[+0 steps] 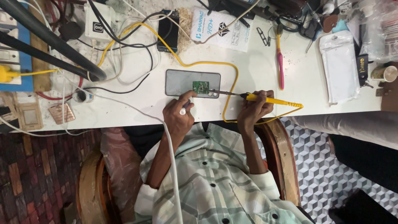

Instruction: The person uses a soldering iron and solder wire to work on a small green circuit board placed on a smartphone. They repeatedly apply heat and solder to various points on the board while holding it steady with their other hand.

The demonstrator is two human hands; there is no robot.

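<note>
A grey phone back [178, 82] lies flat on the white table [257, 74], with a small green circuit board [201, 87] on its right part. My right hand [253, 108] grips a yellow-handled soldering iron [269, 100]; its dark tip rests at the board's right edge. The iron's yellow cord [207, 63] loops over the table behind the phone. My left hand [179, 115] sits at the phone's near edge, pinching the end of a white cable [183, 111] that runs down over my shirt.
A black phone [168, 31], a white charger [97, 25] and tangled wires lie behind. A pink-handled tool [280, 66], a white pouch [340, 66] and scissors sit to the right. Black lamp arms [49, 45] and a switchboard [12, 62] stand left. Another person's leg [352, 124] is at right.
</note>
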